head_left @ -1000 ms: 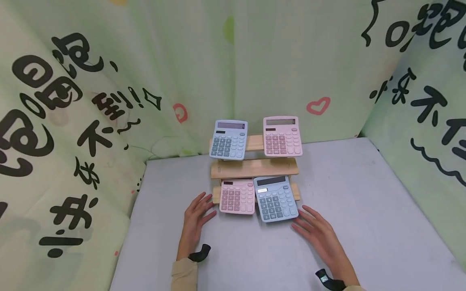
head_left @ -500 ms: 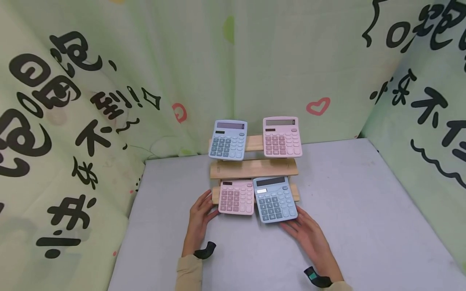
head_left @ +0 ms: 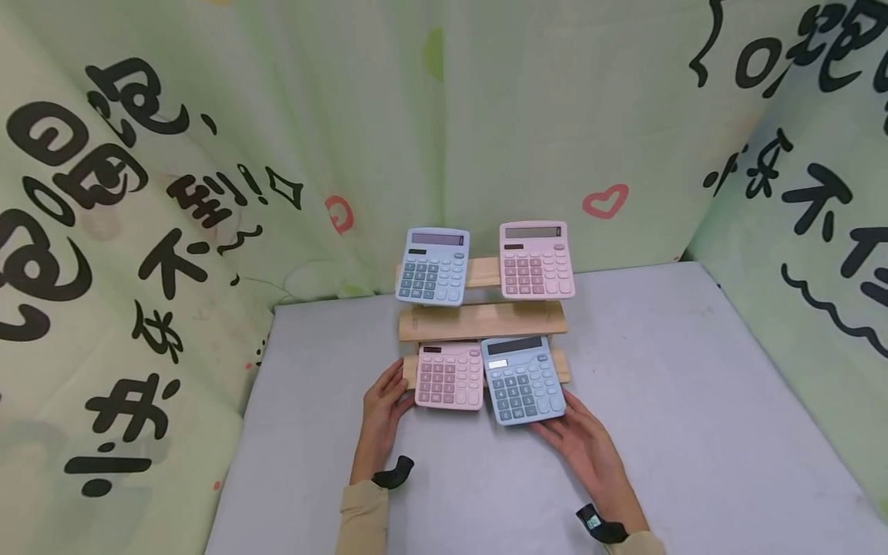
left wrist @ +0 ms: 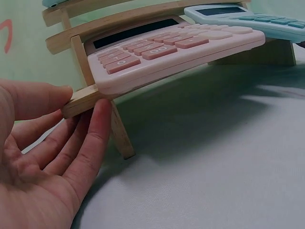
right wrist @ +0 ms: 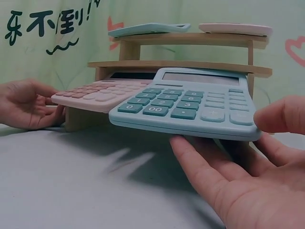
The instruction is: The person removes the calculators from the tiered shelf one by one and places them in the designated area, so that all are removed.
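Note:
A wooden rack (head_left: 483, 321) holds two calculators on top, blue (head_left: 433, 267) at left and pink (head_left: 537, 260) at right. On its lowest slat lean a pink calculator (head_left: 449, 376) and, right of it, a tilted blue calculator (head_left: 525, 380). My left hand (head_left: 378, 420) pinches the left end of the lowest slat (left wrist: 82, 101), thumb above and fingers beneath, beside the pink calculator's corner. My right hand (head_left: 590, 455) holds the lower blue calculator's right lower corner, thumb at its edge and fingers (right wrist: 200, 167) underneath, partly hidden.
The rack stands toward the back of a pale table (head_left: 666, 401). Behind it and along both sides hangs a light green curtain (head_left: 513, 116) with black lettering and red hearts. Black bands circle both wrists.
Both hands have moved inward: the left has come onto the slat end, the right has slid under the lower blue calculator's corner. The calculators and rack look nearly unmoved.

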Tool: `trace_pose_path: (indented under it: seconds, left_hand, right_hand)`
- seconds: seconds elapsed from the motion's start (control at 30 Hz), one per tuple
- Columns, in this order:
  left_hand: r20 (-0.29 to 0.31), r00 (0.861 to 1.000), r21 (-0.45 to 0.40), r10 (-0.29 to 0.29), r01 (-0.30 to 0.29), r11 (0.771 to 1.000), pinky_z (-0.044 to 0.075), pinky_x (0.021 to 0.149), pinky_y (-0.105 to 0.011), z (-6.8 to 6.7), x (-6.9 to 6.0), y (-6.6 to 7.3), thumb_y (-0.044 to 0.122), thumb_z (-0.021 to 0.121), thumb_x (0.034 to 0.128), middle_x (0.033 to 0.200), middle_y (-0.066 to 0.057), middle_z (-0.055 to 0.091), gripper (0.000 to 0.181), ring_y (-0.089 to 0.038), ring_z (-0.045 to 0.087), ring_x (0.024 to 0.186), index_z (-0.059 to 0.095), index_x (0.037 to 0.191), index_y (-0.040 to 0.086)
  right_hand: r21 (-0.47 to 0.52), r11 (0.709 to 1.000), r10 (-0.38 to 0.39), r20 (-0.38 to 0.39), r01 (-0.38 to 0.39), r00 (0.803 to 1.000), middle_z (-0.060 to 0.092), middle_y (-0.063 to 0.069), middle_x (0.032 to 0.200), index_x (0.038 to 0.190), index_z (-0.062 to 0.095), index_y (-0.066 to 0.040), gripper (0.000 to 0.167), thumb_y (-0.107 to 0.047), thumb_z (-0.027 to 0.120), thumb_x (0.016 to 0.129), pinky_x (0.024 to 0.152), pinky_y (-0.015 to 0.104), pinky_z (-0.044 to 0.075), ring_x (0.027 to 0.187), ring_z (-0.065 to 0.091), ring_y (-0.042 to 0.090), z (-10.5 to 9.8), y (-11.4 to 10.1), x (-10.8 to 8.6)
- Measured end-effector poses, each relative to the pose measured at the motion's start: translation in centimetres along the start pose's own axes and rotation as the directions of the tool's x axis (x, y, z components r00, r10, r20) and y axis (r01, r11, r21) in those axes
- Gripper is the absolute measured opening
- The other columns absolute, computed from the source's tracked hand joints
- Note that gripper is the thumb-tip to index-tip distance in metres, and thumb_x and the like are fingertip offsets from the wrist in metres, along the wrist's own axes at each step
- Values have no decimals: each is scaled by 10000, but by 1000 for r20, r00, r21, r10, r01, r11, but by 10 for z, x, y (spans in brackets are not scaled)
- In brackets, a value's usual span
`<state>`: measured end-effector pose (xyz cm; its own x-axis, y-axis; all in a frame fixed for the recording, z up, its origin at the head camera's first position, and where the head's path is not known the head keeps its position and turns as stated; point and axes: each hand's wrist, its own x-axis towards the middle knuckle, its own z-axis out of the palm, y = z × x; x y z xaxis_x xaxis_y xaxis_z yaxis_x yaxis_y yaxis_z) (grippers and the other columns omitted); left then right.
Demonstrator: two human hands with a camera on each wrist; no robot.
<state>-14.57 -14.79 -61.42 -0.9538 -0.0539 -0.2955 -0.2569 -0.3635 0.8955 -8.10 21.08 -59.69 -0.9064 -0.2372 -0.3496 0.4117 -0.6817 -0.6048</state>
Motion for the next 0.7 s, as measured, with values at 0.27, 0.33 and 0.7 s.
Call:
trace_pose_path:
  seconds: [0.27,0.33,0.7]
  left_hand:
    - [4,1000,13,-8,8,1000,593,907,-215,-2,0,-1,53,593,1049,1613,-180,436,539,-95,607,1170,467,1570,102]
    - [-2,1000,5,-4,4,1000,597,895,-218,-2,1,-1,47,598,1043,1608,-174,448,535,-102,612,1162,479,1563,100]
    - [15,1000,-18,-2,2,1000,605,932,-245,-3,3,-1,29,579,1048,1612,-148,465,532,-125,626,1230,482,1563,122]
  right_hand:
    - [-19,1000,1,-26,-2,1000,529,-62,1501,1695,40,-177,660,-68,327,1110,1131,449,518,1251,671,131,2,3,1]
    - [-29,1000,2,-24,-2,1000,392,5,1623,1694,42,-175,665,-58,330,1107,1144,451,505,1259,664,121,3,3,2]
    - [-100,995,11,-34,-15,999,94,93,1761,1694,36,-179,681,-28,300,1085,1182,474,449,1248,658,85,2,1,1]
